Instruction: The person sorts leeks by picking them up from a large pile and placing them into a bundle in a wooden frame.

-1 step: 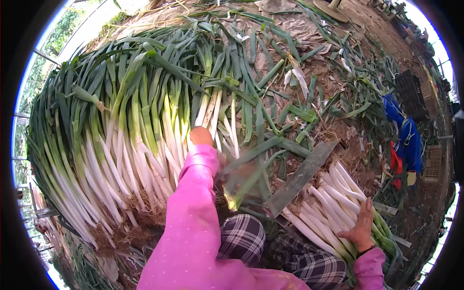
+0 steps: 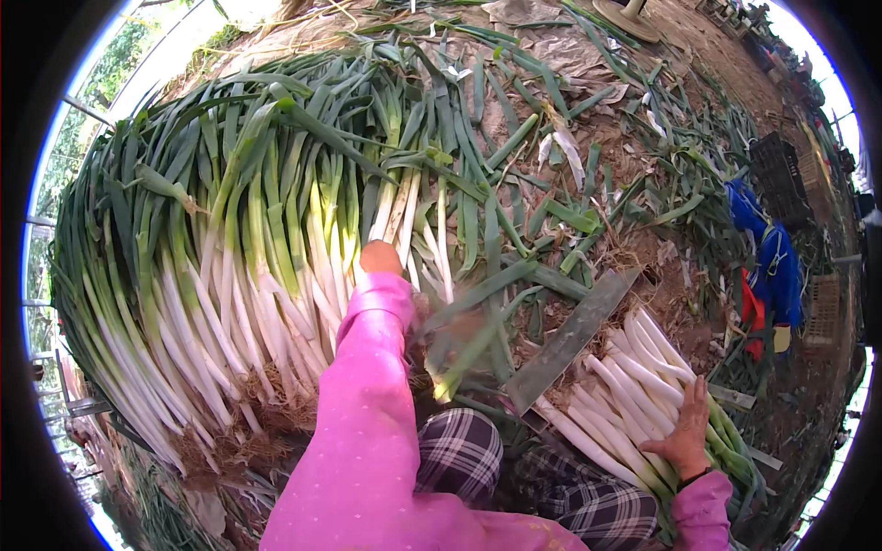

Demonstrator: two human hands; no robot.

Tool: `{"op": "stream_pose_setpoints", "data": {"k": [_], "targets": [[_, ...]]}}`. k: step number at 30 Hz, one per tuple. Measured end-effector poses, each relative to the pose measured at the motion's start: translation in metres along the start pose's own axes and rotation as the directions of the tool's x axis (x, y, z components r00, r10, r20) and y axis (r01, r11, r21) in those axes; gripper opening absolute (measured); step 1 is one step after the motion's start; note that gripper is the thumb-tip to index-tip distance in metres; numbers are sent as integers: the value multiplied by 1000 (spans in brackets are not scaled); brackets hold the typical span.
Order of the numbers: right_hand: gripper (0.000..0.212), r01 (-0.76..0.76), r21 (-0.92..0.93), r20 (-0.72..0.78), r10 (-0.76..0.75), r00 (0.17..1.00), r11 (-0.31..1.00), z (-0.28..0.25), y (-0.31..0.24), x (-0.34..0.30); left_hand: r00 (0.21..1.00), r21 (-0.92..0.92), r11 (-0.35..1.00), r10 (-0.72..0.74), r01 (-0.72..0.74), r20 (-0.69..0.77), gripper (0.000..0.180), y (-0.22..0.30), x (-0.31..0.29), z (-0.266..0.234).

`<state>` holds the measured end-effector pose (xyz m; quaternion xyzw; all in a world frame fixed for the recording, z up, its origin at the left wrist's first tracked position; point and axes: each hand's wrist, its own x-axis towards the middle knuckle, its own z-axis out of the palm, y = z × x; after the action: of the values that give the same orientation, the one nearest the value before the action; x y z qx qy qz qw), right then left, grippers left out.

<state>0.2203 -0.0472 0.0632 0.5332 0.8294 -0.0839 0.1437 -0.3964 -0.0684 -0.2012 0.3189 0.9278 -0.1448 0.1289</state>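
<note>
Long leeks with green tops and white stems lie in a thick row on my left, their roots toward me. At the row's right end my left hand touches some white stems; its fingers are hidden behind the back of the hand. My right hand rests, thumb and fingers apart, over the near end of a pile of cleaned leeks. These have bare white stems, with their green ends under and beside that hand.
A flat grey board slants between my knees and the cleaned pile. Cut green leaves litter the ground ahead. Farther right are blue cloth or bagging, a red piece, a black crate and a tan crate.
</note>
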Motion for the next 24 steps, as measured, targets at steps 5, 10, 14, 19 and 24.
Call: {"op": "stream_pose_setpoints", "data": {"k": [5, 10, 14, 19, 24], "targets": [[150, -17, -20, 23, 17, 1000, 1000, -4, -2, 0, 999, -142, 989, 38, -40, -18, 20, 0, -7, -11], [148, -3, -16, 9, 3, 1000, 1000, -3, 5, -1, 1000, -551, 835, 6, 6, 21, 51, 29, -31, -27], [149, 8, 14, 22, -9, 1000, 1000, 0, -2, 5, 999, -618, 785, -41, 32, -1, 54, 28, -40, 22], [151, -29, -46, 19, 30, 999, 998, -5, -1, 0, 981, -629, 777, -110, -13, -157, 63, 76, -69, 0], [144, 21, 45, -39, -20, 999, 999, -6, -4, 2, 987, -684, 720, -3, 115, 164, 86, 88, -70, -3]]}}
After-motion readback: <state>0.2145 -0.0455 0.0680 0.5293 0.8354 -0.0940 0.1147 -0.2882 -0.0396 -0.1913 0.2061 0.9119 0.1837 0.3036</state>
